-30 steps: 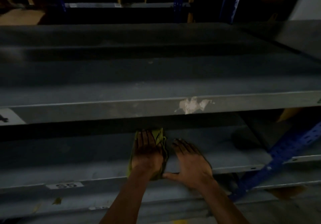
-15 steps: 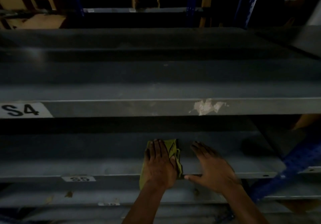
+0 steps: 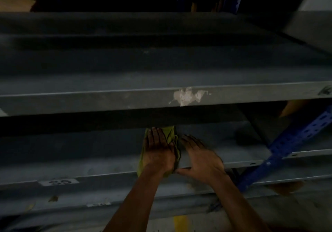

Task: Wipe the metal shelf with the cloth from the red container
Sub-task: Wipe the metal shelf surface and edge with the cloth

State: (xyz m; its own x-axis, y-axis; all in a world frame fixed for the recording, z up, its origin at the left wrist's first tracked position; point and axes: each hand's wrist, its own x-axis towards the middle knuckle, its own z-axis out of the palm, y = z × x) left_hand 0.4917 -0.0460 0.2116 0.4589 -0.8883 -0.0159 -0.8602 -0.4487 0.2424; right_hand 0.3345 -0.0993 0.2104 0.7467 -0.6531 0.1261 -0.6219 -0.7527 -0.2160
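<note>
A yellow-green cloth (image 3: pixel 171 133) lies on the lower grey metal shelf (image 3: pixel 89 152), near its front edge. My left hand (image 3: pixel 158 150) presses flat on the cloth with the fingers together and the fingertips just under the upper shelf. My right hand (image 3: pixel 201 158) rests flat on the bare shelf right beside it, fingers spread, thumb at the shelf's front lip. It holds nothing. The red container is not in view.
The upper shelf (image 3: pixel 125 80) juts out above my hands; its front lip bears a chipped pale patch (image 3: pixel 186 96). A white label (image 3: pixel 59 181) sits on the lower shelf's lip. A blue perforated upright (image 3: pixel 291 141) slants at the right. The scene is dim.
My left hand has pushed the cloth a little deeper, up to the shadow of the upper shelf. My right hand stays flat beside it. The view has shifted.
</note>
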